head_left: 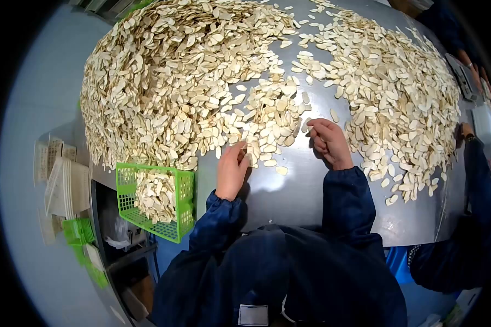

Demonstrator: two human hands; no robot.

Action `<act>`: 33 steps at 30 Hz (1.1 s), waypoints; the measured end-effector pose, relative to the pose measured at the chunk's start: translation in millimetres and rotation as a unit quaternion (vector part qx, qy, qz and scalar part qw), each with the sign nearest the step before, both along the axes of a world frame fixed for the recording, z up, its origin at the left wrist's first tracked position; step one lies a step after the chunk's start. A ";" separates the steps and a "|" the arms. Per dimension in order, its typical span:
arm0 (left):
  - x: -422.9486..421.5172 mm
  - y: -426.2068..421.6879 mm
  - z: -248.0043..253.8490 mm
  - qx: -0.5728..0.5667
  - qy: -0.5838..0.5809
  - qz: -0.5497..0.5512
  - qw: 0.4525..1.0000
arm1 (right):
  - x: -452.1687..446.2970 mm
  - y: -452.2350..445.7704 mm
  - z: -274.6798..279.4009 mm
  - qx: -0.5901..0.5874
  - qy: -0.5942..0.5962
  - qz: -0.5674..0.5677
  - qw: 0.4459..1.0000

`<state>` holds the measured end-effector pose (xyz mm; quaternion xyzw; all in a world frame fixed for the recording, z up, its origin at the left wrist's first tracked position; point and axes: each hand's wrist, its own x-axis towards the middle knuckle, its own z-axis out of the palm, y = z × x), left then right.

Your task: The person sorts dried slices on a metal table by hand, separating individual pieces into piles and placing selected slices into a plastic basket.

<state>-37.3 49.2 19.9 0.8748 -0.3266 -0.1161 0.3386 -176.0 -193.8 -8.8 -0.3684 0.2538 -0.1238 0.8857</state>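
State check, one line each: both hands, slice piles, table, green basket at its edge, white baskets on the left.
Left hand: fingers bent, at middle pile; grip unclear
Right hand: fingers curled; grip unclear
Left pile: heaped, largest
Middle pile: small, loosely spread
Right pile: spread out, loose slices at edges
Table: partly covered
Green basket: open, partly filled with slices
White baskets: stacked
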 end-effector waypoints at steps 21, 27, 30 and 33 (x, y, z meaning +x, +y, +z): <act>-21.1 26.9 -9.6 -0.011 0.035 -0.041 0.998 | -10.1 55.4 12.5 -0.101 0.117 0.172 0.973; -17.1 25.3 -15.9 0.000 0.015 -0.067 0.998 | -11.9 45.7 0.0 -0.052 0.037 0.114 0.991; -16.7 27.5 -18.7 -0.023 0.018 -0.061 0.998 | -9.8 55.8 0.3 -0.021 0.032 0.149 0.988; -17.6 28.8 -19.7 -0.043 0.005 -0.035 0.998 | -8.5 63.2 2.2 0.001 0.039 0.164 0.986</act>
